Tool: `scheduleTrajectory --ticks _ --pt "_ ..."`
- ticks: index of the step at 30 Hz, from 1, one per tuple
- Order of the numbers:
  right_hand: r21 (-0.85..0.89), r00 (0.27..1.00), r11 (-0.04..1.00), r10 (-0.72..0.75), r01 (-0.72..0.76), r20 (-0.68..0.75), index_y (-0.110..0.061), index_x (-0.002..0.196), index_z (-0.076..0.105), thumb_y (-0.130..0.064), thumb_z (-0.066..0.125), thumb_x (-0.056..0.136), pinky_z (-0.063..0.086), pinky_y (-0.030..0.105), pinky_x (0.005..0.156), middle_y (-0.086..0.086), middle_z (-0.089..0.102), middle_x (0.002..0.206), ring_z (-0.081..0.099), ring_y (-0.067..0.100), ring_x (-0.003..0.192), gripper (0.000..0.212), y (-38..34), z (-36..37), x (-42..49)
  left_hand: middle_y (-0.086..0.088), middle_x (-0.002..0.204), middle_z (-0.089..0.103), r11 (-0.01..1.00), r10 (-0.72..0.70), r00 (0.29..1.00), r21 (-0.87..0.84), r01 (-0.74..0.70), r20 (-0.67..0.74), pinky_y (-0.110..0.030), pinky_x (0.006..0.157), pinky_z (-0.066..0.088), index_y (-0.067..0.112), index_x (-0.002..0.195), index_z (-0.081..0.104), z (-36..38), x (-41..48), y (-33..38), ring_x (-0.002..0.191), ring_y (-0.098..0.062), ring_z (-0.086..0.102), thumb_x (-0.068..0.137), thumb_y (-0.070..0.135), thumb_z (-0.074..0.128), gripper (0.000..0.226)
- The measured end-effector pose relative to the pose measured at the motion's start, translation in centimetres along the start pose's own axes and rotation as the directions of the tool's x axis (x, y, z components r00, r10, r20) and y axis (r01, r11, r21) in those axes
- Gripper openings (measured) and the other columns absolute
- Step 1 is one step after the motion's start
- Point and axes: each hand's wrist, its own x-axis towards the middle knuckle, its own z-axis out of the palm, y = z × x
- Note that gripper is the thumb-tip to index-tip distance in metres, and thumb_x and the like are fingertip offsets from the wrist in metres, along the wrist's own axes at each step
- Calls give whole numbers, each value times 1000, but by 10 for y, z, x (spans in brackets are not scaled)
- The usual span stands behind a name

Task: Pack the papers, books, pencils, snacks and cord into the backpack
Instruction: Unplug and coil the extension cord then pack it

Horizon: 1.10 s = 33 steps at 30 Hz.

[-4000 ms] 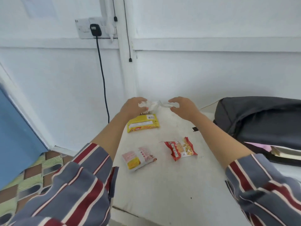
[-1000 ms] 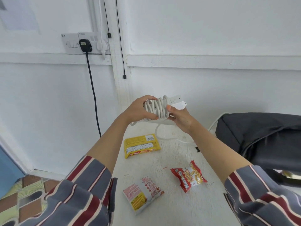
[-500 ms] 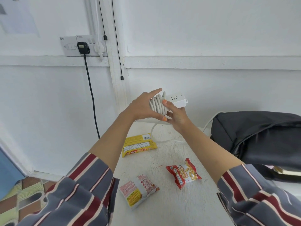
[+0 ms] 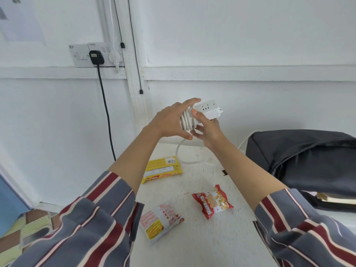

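The white cord (image 4: 186,120), coiled tight round its socket block (image 4: 209,110), is held up at 12 o'clock over the counter (image 4: 202,239), loose tail hanging. The left hand (image 4: 169,121) clasps the coils, fingers nearly straight; the right hand (image 4: 209,132) grips the block.

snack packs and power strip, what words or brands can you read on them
"nabati": yellow snack pack, red badge at its near left corner.
Digits and small print on that pack: too small to read.
Red snack pack: big lettering, upside down and creased, not surely readable.
Pink and white snack pack: print too blurred.
Power strip: no lettering shows.
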Motion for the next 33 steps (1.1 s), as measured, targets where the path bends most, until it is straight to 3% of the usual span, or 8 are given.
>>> scheduleTrajectory --ticks 8,14,16,19,22,27,31,33 --pt "7 997 1000 -9 8 77 -26 94 62 -36 74 65 49 37 83 -1 65 91 60 23 91 34 -3 -14 0 9 95 55 986 52 997 -157 -60 -54 -32 68 49 41 127 39 0 1 1 77 -12 53 61 21 80 80" --pt "-249 963 967 18 52 269 -24 120 51 -70 78 42 43 29 87 -10 59 107 53 8 106 94 -7 -30 4 -3 93 55 947 -10 994 -319 -25 -109 -36 55 54 37 109 50 -4 3 -1 68 -15 51 59 13 81 63" --pt "-288 949 957 63 31 310 -18 123 49 -65 73 58 39 32 92 -12 57 107 50 5 108 85 -6 -34 7 -4 94 55 950 -5 995 -310 -26 -100 -36 55 53 37 108 51 -6 4 -1 69 -15 50 58 14 81 64" --pt "-320 924 947 115 9 365 -19 116 53 -43 60 80 35 33 96 -15 57 104 49 4 107 44 -6 -41 9 -7 95 54 948 -27 995 -319 -4 -94 -38 56 53 40 106 50 -8 3 -3 68 -16 49 58 14 81 63" --pt "-489 942 867 80 95 325 -28 103 58 -27 55 93 40 19 84 -13 60 98 55 -1 96 11 -5 -45 7 -9 95 53 948 -48 994 -319 15 -94 -41 56 53 42 106 48 -9 1 -6 69 -18 49 58 15 81 64" --pt "-492 976 847 -128 199 173 -11 105 61 -2 51 93 40 13 57 7 50 63 47 1 50 17 5 -38 12 -6 98 56 952 -54 993 -305 20 -104 -38 59 55 45 113 47 -10 -1 -8 76 -29 56 59 22 82 69" --pt "-589 980 784 -126 194 155 -10 104 64 -8 52 94 34 11 52 7 45 57 38 8 49 16 11 -30 16 7 103 57 957 -54 990 -290 15 -128 -34 69 53 53 116 46 -3 -3 -13 82 -20 57 60 30 83 72" --pt "-589 986 791 -114 163 120 -9 113 64 -9 51 95 34 9 50 -9 50 46 39 2 45 22 11 -25 15 9 103 58 954 -63 986 -301 13 -157 -35 74 52 55 115 47 1 -2 -14 85 -16 56 59 36 81 69"
